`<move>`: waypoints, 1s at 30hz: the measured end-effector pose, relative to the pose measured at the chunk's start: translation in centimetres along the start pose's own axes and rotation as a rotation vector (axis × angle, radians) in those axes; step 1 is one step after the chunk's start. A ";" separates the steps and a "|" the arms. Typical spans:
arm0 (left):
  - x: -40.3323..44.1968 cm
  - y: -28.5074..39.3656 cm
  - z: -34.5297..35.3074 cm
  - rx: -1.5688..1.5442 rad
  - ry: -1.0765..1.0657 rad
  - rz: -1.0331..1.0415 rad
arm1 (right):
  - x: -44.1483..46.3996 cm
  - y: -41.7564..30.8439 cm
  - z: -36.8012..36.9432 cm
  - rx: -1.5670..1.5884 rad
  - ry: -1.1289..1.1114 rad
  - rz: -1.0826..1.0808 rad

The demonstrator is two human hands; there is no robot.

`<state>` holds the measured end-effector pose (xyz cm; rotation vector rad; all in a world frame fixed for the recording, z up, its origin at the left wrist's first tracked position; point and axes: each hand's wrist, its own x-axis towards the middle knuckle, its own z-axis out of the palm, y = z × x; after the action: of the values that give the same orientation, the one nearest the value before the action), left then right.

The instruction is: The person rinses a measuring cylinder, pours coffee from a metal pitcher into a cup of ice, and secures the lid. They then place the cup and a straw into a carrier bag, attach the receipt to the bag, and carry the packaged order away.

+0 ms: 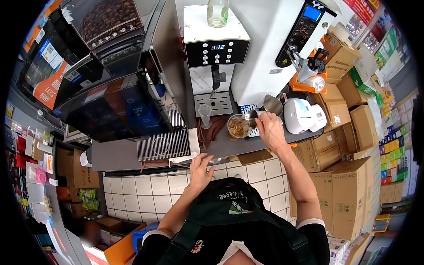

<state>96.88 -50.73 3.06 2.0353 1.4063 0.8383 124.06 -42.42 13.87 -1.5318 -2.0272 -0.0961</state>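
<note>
My right hand (270, 129) is closed on a small metal cup (251, 117), which is at the rim of a clear cup (239, 127) holding brown liquid and what looks like ice. I cannot tell whether anything is flowing out of the metal cup. My left hand (201, 171) is held before the counter's front edge, fingers apart, with nothing in it. Left of the clear cup, a tall clear measuring cup (205, 115) stands by a brown cloth (215, 132). Behind my right hand is a metal pitcher (273, 105).
A white dispenser (214, 35) with a drip tray (213, 105) stands behind the cups, beside a taller white machine (260, 57). Coffee machines (119, 106) fill the left. Rightward are a small white appliance (298, 115) and stacked cardboard boxes (349, 194).
</note>
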 end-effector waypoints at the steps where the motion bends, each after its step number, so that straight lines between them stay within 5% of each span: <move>1: 0.0 0.0 0.0 -0.001 -0.003 -0.002 | 0.0 0.0 -0.1 -0.001 0.000 0.000; 25: -0.1 -1.1 -0.1 -0.003 0.002 0.003 | 0.3 -0.6 0.0 -0.069 0.007 -0.075; 28: -0.1 -1.2 -0.2 -0.007 0.000 -0.001 | 0.5 -0.5 -0.2 -0.025 0.037 -0.044; 30: -0.1 -1.2 -0.4 -0.006 0.002 0.005 | 0.5 0.0 -0.6 0.214 0.029 0.238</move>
<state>95.84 -50.42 2.43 2.0348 1.3990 0.8457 124.21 -42.23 14.60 -1.6092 -1.7551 0.1846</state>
